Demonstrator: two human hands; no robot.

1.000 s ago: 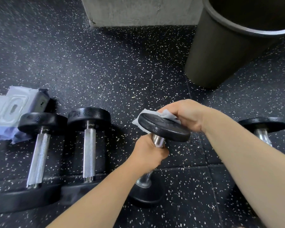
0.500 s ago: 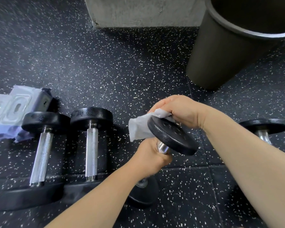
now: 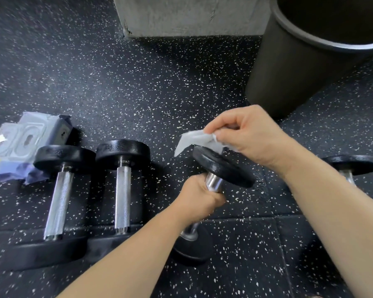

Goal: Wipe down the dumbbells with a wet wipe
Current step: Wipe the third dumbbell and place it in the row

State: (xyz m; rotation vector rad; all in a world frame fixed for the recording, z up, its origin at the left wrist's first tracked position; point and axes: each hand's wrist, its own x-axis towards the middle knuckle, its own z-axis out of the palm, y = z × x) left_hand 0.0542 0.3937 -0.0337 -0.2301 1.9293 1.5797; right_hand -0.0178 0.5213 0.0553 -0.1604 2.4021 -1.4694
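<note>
Left hand (image 3: pixel 199 195) grips chrome handle of black-plated dumbbell (image 3: pixel 223 166); right hand (image 3: pixel 249 137) pinches crumpled white wet wipe (image 3: pixel 199 141) atop its upper plate.

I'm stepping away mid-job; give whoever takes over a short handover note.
Left hand grips the chrome handle of the held dumbbell, which is tilted. Right hand pinches the wet wipe at its upper head.
On the floor to the left lie the leftmost dumbbell and the second dumbbell, side by side, by the wipes pack; the fourth dumbbell shows at right, partly hidden by the forearm.
Done: upper head being wiped. Left: probably its handle and lower head; whether the others are wiped cannot be told.
</note>
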